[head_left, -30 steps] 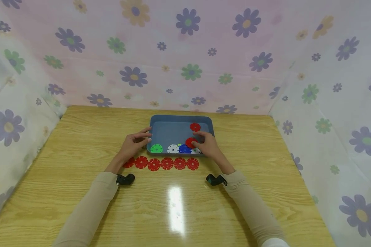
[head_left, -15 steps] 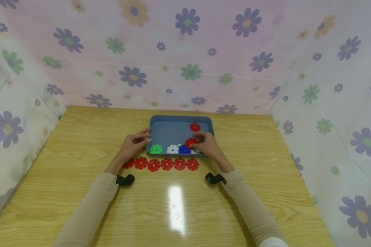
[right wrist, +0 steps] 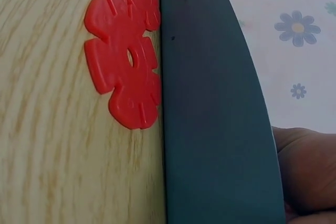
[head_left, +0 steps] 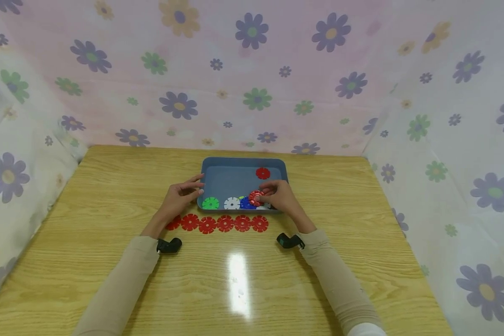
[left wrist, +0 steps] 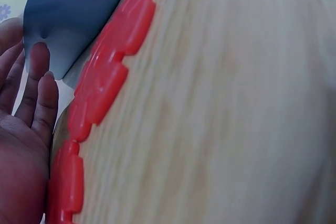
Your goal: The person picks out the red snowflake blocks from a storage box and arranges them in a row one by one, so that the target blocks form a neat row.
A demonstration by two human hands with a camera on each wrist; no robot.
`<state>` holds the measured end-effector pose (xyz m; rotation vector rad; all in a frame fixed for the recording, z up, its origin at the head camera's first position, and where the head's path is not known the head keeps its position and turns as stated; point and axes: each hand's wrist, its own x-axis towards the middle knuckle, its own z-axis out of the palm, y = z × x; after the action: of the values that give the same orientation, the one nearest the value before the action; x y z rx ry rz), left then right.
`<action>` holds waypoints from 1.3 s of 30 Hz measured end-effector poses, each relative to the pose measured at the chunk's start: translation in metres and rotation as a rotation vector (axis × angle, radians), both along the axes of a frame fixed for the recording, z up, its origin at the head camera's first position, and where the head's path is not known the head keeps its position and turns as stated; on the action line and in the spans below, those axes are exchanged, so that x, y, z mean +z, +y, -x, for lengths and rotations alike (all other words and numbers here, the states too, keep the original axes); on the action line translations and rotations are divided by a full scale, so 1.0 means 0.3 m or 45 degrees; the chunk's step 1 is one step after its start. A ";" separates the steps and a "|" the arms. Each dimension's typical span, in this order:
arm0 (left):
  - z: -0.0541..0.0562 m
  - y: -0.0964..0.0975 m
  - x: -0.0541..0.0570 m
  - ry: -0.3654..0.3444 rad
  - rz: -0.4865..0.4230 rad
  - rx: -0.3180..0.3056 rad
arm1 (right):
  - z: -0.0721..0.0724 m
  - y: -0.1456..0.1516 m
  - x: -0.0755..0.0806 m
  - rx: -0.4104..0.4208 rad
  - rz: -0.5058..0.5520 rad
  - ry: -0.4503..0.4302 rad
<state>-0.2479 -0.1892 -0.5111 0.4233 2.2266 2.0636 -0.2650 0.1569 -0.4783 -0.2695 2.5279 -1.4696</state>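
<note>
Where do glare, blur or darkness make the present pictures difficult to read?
Head view: a bright glare streak on the table, below the row of red discs; left wrist view: the table's grain is soft and blurred; right wrist view: the tray shows a dark side.

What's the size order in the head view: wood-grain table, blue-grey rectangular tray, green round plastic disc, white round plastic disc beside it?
1. Wood-grain table
2. Blue-grey tray
3. Green disc and white disc: look alike, not ranked
</note>
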 end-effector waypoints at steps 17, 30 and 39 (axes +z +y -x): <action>0.005 -0.001 -0.003 -0.031 -0.016 -0.008 | -0.003 -0.008 -0.015 -0.019 -0.003 0.149; 0.007 -0.002 0.007 -0.053 -0.006 0.012 | 0.005 0.001 -0.022 -0.228 0.436 0.374; 0.003 0.000 0.012 -0.067 0.013 0.019 | -0.026 0.011 -0.022 -0.182 0.691 0.488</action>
<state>-0.2489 -0.1893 -0.5075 0.3484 2.2160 2.0453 -0.2572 0.1604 -0.4850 -0.5012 2.3927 -2.3480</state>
